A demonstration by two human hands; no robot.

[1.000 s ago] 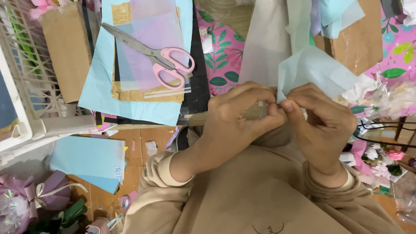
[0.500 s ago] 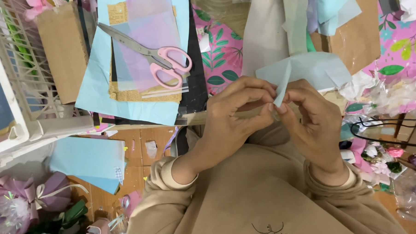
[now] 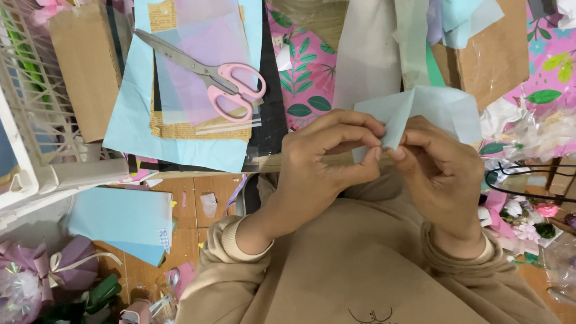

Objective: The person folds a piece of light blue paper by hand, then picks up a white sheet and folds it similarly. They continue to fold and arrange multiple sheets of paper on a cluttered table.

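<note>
Both my hands meet in front of my chest over the table's near edge. My left hand (image 3: 329,164) and my right hand (image 3: 438,173) pinch a folded sheet of pale blue paper (image 3: 436,109) between their fingertips; the sheet fans upward and to the right. Beneath the hands a thin wooden strip (image 3: 272,161) pokes out to the left. Pink-handled scissors (image 3: 218,78) lie shut on a stack of blue, lilac and brown papers (image 3: 191,130) to the upper left. I wear a tan sweatshirt.
A white plastic crate (image 3: 38,126) stands at the left. Brown paper bags (image 3: 495,52) and pale paper sheets (image 3: 370,50) lie at the back on a pink floral cloth (image 3: 307,78). Clear wrap and small flowers (image 3: 542,140) crowd the right; a lilac ribbon bundle (image 3: 43,273) sits lower left.
The blue paper has been turned and folded between my fingertips, going from a wide flap to edge-on and then fanning out again. Both hands stayed in place.
</note>
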